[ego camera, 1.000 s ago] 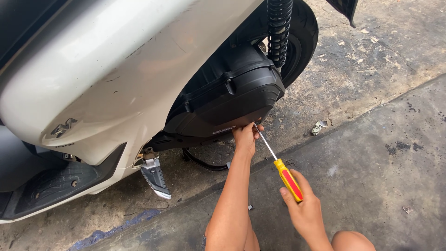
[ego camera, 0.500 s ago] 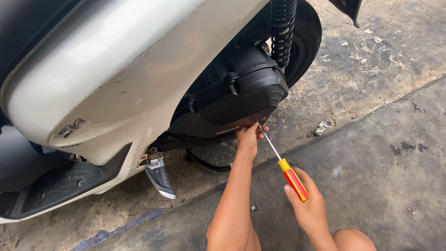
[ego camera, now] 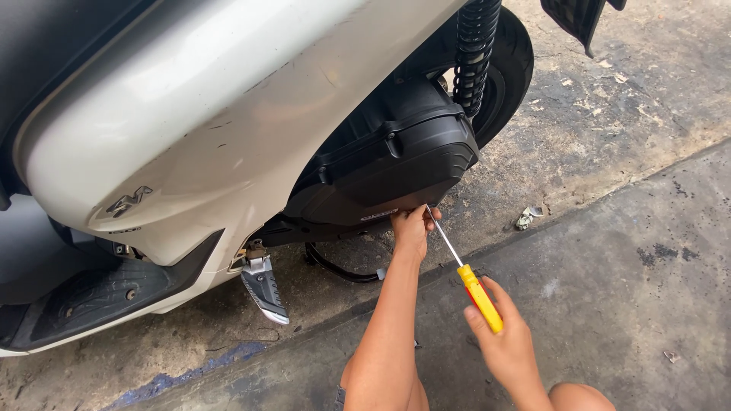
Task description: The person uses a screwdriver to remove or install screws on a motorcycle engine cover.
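Right hand (ego camera: 509,346) grips a yellow-handled metal screwdriver (ego camera: 464,272); left hand (ego camera: 412,228) is curled, touching the black plastic scooter engine cover's (ego camera: 396,164) bottom edge.

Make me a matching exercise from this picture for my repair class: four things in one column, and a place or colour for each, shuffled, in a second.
Things
1. screwdriver
2. left hand
3. footrest
4. engine cover

Place or colour
A. black, beside the rear wheel
B. silver, folded down below the white body panel
C. yellow and red handle, in the grip of the right hand
D. at the lower edge of the cover, by the tool's tip

Pairs: 1-C, 2-D, 3-B, 4-A
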